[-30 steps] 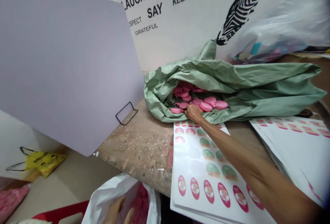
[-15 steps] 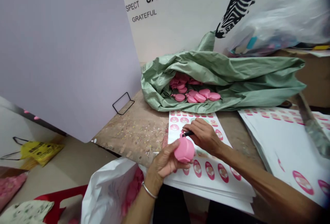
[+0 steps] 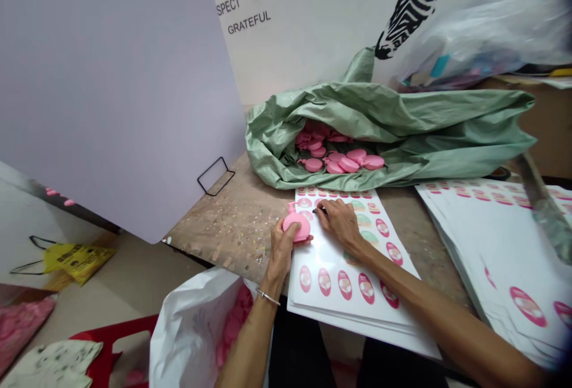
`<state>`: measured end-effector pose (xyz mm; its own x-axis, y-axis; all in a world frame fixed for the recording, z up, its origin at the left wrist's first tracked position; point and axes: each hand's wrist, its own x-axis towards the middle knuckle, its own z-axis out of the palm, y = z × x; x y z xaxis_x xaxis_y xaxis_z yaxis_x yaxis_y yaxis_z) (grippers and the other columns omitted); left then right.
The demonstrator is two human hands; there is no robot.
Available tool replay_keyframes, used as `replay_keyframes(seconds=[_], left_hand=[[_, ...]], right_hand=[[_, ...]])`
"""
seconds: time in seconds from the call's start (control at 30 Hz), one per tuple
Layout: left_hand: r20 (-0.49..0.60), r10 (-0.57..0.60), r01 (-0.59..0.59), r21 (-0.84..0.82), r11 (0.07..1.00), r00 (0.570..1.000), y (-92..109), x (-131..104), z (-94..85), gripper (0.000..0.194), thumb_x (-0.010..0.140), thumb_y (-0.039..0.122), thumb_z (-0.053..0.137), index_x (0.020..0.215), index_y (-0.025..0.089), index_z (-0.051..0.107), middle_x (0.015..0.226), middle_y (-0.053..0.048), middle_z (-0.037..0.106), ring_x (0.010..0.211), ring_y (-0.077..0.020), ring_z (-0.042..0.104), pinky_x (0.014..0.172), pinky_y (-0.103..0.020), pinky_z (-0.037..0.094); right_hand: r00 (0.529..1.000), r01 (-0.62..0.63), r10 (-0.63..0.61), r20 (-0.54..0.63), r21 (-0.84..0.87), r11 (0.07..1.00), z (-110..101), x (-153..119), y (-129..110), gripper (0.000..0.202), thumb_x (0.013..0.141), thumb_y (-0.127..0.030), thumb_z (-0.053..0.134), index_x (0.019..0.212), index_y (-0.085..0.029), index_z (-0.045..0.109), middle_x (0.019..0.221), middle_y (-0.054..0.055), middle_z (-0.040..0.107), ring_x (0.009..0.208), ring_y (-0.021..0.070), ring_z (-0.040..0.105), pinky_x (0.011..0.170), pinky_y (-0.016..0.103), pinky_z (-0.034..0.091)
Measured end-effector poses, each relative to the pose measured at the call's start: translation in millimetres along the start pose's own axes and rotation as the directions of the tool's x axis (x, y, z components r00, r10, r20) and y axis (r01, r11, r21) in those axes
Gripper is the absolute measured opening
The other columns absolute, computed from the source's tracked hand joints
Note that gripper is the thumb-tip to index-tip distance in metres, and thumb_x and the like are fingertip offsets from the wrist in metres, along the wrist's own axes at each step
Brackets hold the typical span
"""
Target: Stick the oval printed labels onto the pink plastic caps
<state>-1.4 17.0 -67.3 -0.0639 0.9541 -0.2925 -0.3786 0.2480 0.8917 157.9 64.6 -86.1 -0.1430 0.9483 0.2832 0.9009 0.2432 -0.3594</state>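
Observation:
My left hand (image 3: pixel 282 245) is closed around a round pink plastic case (image 3: pixel 295 227) with a small tab on top, thumb across its face. It is held over the left edge of a sheet of stickers (image 3: pixel 330 260). My right hand (image 3: pixel 338 221) is closed above the upper part of that sheet. From its fingers peeks the dark end of a slim black tool (image 3: pixel 315 211); the rest of it is hidden in the hand. Pink and white oval stickers fill the sheet, which tops a stack. Whether the right fingertips touch the paper I cannot tell.
Behind the sheet lies an open green sack (image 3: pixel 402 132) with several pink cases inside. More sticker sheets (image 3: pixel 473 245) are stacked at right. A white bag (image 3: pixel 187 328) of pink pieces hangs below left. A large pale board (image 3: pixel 111 90) and a wire stand (image 3: pixel 216 176) are at left.
My left hand has moved the pink case up and left, away from my right hand. The black tool, earlier at the case's tab, is now apart from it and mostly covered.

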Motion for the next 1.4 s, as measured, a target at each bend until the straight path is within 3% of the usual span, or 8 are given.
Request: replay_keyframes(seconds=[0.23,0.5,0.63,0.83,1.0,1.17,1.27,1.4], left_hand=[[-0.063,0.046,-0.046,0.009,0.999,0.997,-12.5,14.5,4.6,0.038,0.069,0.032,0.072,0.097,0.010,0.060,0.087,-0.007,0.066,0.064,-0.0165,0.068,0.057,-0.027,0.058],[-0.005,0.071,-0.071,0.049,0.996,0.997,-17.4,17.3,-1.7,0.043,0.072,0.034,0.073,0.106,0.009,0.061,0.096,-0.009,0.066,0.073,-0.0157,0.066,0.068,-0.030,0.059],[0.015,0.078,-0.079,0.060,0.995,0.997,-18.0,15.9,-3.7,0.046,0.071,0.035,0.074,0.106,0.009,0.061,0.092,-0.008,0.065,0.071,-0.0151,0.065,0.068,-0.030,0.058],[0.009,0.092,-0.092,0.011,0.996,0.996,-15.2,11.9,-1.6,0.046,0.064,0.035,0.078,0.100,0.011,0.063,0.085,-0.004,0.064,0.070,-0.0145,0.064,0.068,-0.029,0.058],[0.004,0.075,-0.074,-0.064,0.995,0.997,-7.0,2.7,-2.6,0.048,0.065,0.034,0.077,0.104,0.012,0.060,0.086,-0.005,0.065,0.067,-0.0152,0.066,0.063,-0.029,0.059],[0.077,-0.053,0.067,-0.192,0.979,0.996,13.2,-20.0,1.1,0.053,0.071,0.038,0.075,0.115,0.013,0.058,0.099,-0.013,0.069,0.068,-0.0179,0.068,0.056,-0.027,0.058],[0.121,-0.117,0.144,-0.254,0.956,0.986,23.4,-32.4,8.3,0.051,0.082,0.050,0.064,0.114,0.011,0.061,0.100,-0.015,0.070,0.073,-0.0208,0.069,0.061,-0.033,0.060],[0.147,-0.160,0.197,-0.283,0.939,0.976,28.9,-41.9,15.5,0.052,0.091,0.055,0.048,0.108,0.009,0.065,0.087,-0.013,0.072,0.070,-0.0206,0.069,0.062,-0.033,0.060]], right_hand=[[1.000,0.013,-0.012,0.022,-0.018,1.000,1.3,-3.4,2.3,0.026,0.093,-0.029,0.041,0.088,-0.018,0.064,0.087,0.011,0.069,0.087,0.0246,0.053,0.079,0.037,0.027],[0.980,-0.170,0.155,0.121,0.126,0.977,-3.3,7.5,-0.5,0.017,0.080,-0.037,0.056,0.081,-0.021,0.063,0.084,0.005,0.070,0.086,0.0237,0.056,0.078,0.036,0.032],[0.929,-0.329,0.266,0.259,0.241,0.913,-4.4,29.8,2.7,0.024,0.069,-0.045,0.063,0.071,-0.021,0.062,0.069,0.002,0.065,0.068,0.0176,0.054,0.064,0.030,0.034],[0.863,-0.458,0.243,0.443,0.483,0.746,-5.8,57.7,4.5,0.043,0.058,-0.058,0.070,0.053,-0.019,0.052,0.044,-0.005,0.041,0.044,0.0076,0.033,0.045,0.024,0.025],[0.891,-0.446,0.236,0.389,0.641,0.625,-33.1,47.1,4.5,0.057,0.060,-0.074,0.064,0.063,-0.018,0.056,0.053,-0.004,0.046,0.048,0.0078,0.036,0.046,0.024,0.028],[0.959,-0.283,0.144,0.245,0.790,0.544,-59.6,13.6,-7.9,0.049,0.068,-0.065,0.068,0.081,-0.018,0.070,0.075,0.001,0.065,0.066,0.0126,0.054,0.061,0.026,0.042],[0.978,-0.195,0.048,0.204,0.798,0.571,-67.4,-7.9,-24.2,0.041,0.073,-0.057,0.069,0.086,-0.019,0.075,0.085,0.004,0.072,0.079,0.0196,0.063,0.072,0.031,0.049],[0.991,-0.129,0.043,0.128,0.794,0.594,-72.3,-23.4,-37.9,0.037,0.075,-0.054,0.069,0.085,-0.019,0.077,0.086,0.006,0.075,0.080,0.0226,0.068,0.073,0.034,0.053]])
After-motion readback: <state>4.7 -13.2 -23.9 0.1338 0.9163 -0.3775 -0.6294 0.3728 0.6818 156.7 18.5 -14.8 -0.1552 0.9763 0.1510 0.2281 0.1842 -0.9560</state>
